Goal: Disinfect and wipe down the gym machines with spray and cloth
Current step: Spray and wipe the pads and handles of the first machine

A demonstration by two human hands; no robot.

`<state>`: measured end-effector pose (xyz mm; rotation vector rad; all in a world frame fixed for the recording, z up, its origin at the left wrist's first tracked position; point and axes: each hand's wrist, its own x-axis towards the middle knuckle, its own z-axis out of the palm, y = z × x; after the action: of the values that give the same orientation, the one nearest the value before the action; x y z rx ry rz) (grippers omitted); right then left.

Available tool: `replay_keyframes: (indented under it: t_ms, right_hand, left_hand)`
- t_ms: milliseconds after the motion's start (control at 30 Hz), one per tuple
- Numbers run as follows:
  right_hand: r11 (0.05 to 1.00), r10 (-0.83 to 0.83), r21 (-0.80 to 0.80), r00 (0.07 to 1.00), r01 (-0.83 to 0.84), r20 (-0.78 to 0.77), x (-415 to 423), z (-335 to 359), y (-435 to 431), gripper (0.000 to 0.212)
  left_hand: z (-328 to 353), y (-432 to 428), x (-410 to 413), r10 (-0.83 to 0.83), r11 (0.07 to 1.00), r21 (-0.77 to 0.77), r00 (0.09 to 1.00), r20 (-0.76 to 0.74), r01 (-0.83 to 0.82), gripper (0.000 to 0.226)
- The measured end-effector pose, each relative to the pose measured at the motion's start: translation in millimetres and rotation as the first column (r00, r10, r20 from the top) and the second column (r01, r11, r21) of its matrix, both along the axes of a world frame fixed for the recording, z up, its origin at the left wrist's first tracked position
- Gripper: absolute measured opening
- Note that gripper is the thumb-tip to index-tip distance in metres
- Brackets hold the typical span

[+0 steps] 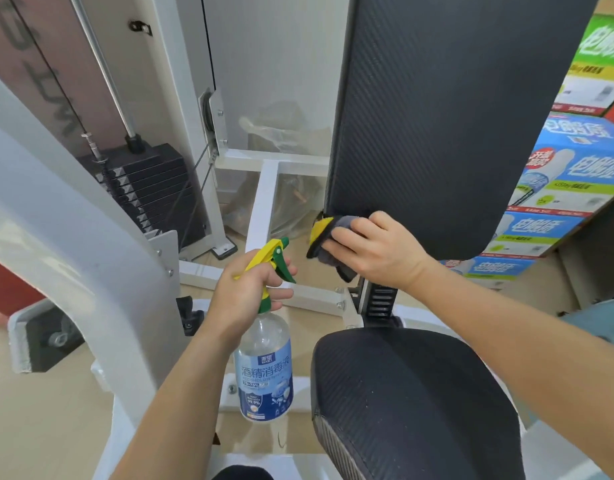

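The seat pad (413,403) lies nearest, directly below you. Your right grip (378,252) holds the bunched cloth (328,237) against the lower left corner of the back pad (437,116). The pad's long axis runs upward, so expect the wiping stroke to travel up and right. Your left grip (250,292) clasps the spray bottle (265,368) at its neck, just left of the cloth, nozzle toward the pad. The bottle hangs upright; its liquid level is unreadable.

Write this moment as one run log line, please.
left hand: grips spray bottle | right hand: holds cloth against backrest pad, lower corner | seat pad: untouched
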<state>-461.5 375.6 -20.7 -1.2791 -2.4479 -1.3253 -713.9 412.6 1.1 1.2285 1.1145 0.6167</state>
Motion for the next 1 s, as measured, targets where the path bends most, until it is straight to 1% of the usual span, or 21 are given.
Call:
replay_keyframes:
  t_ms: [67, 133, 267, 333, 367, 467, 500, 533, 567, 633, 667, 700, 767, 800, 833, 900, 933, 967, 1000]
  right_hand:
    - [0.998, 0.008, -0.063, 0.998, -0.004, 0.064, 19.4, -2.1, -15.8, 0.025]
    - [0.992, -0.002, -0.126, 0.991, 0.019, 0.137, 43.7, -5.5, -39.1, 0.024]
    - [0.968, -0.111, -0.198, 0.967, 0.158, 0.228, 82.3, 2.1, -82.0, 0.012]
    - [0.966, -0.128, -0.196, 0.968, 0.171, 0.217, 71.7, 13.2, -78.8, 0.014]
    - [0.973, -0.111, -0.177, 0.973, 0.148, 0.202, 57.1, 20.5, -68.8, 0.017]
    - [0.995, -0.062, -0.065, 0.989, 0.072, 0.134, -0.4, 48.3, -13.4, 0.021]
    - [0.997, -0.072, -0.017, 0.994, 0.073, 0.086, -19.7, 61.2, 8.4, 0.02]
    - [0.994, -0.108, 0.012, 0.993, 0.108, 0.052, -35.2, 74.9, 27.8, 0.019]
    - [0.985, -0.174, 0.009, 0.984, 0.174, 0.049, -45.5, 86.7, 43.2, 0.018]
    - [0.926, -0.361, -0.078, 0.928, 0.368, 0.097, -52.8, 96.5, 59.0, 0.023]
    - [0.889, -0.426, -0.126, 0.895, 0.441, 0.13, -51.6, 92.2, 59.2, 0.028]
    - [0.868, -0.449, -0.153, 0.878, 0.472, 0.165, -50.2, 83.9, 55.8, 0.031]
    - [0.883, -0.399, -0.179, 0.895, 0.434, 0.202, -49.8, 60.2, 46.2, 0.033]
    - [0.882, -0.374, -0.204, 0.894, 0.425, 0.249, -52.0, 46.4, 41.6, 0.032]
    - [0.862, -0.35, -0.252, 0.877, 0.439, 0.329, -54.1, 32.2, 36.6, 0.031]
    - [0.79, -0.294, -0.343, 0.805, 0.509, 0.516, -54.7, 7.5, 27.0, 0.027]
    - [0.775, -0.275, -0.334, 0.763, 0.536, 0.585, -51.1, -0.9, 22.9, 0.023]
    - [0.782, -0.274, -0.304, 0.737, 0.545, 0.617, -45.8, -4.9, 19.3, 0.019]
    - [0.809, -0.272, -0.275, 0.746, 0.519, 0.608, -39.7, -4.9, 16.8, 0.017]
  left_hand:
    - [-2.6, -1.6, -1.6, 0.005, 1.0, -0.002, 1.0, -0.004, -0.005, 0.037]
    - [-4.7, -5.0, -3.5, -0.002, 1.0, -0.007, 1.0, -0.004, 0.002, 0.037]
    - [-5.6, -8.6, -6.4, -0.019, 1.0, -0.013, 1.0, 0.01, 0.019, 0.037]
    - [-3.9, -8.8, -6.9, -0.016, 1.0, -0.017, 1.0, 0.025, 0.017, 0.036]
    - [-3.0, -8.0, -6.3, -0.02, 1.0, -0.017, 0.999, 0.03, 0.021, 0.036]
    - [-1.2, -5.8, -6.6, -0.021, 1.0, -0.016, 0.999, 0.044, 0.022, 0.036]
    - [0.1, -4.7, -7.7, -0.019, 1.0, -0.016, 0.999, 0.047, 0.02, 0.036]
    - [0.8, -3.3, -9.2, -0.018, 1.0, -0.018, 0.999, 0.047, 0.019, 0.036]
    - [1.3, -1.7, -11.2, -0.016, 1.0, -0.019, 0.999, 0.048, 0.017, 0.037]
    - [0.8, 0.6, -15.1, -0.007, 1.0, -0.017, 0.998, 0.055, 0.007, 0.038]
    - [0.5, 1.3, -16.8, -0.006, 1.0, -0.014, 0.998, 0.058, 0.006, 0.038]
    - [0.3, 1.7, -18.4, -0.005, 1.0, -0.013, 0.998, 0.061, 0.006, 0.038]
    - [-1.2, 2.5, -20.7, 0.003, 1.0, -0.011, 0.998, 0.065, -0.002, 0.037]
    - [-2.7, 2.7, -21.8, 0.008, 1.0, -0.015, 0.998, 0.065, -0.007, 0.037]
    - [-3.1, 1.7, -22.7, 0.009, 1.0, -0.019, 0.998, 0.064, -0.008, 0.036]
    - [-3.6, 1.2, -24.8, -0.001, 1.0, -0.008, 0.999, 0.054, 0.002, 0.036]
    - [-4.3, 1.2, -25.9, -0.012, 1.0, -0.003, 0.999, 0.045, 0.012, 0.035]
    - [-4.2, 1.1, -26.9, -0.025, 1.0, 0.001, 0.999, 0.036, 0.025, 0.035]
    - [-4.5, 1.2, -27.4, -0.034, 0.999, 0.006, 0.999, 0.026, 0.034, 0.035]
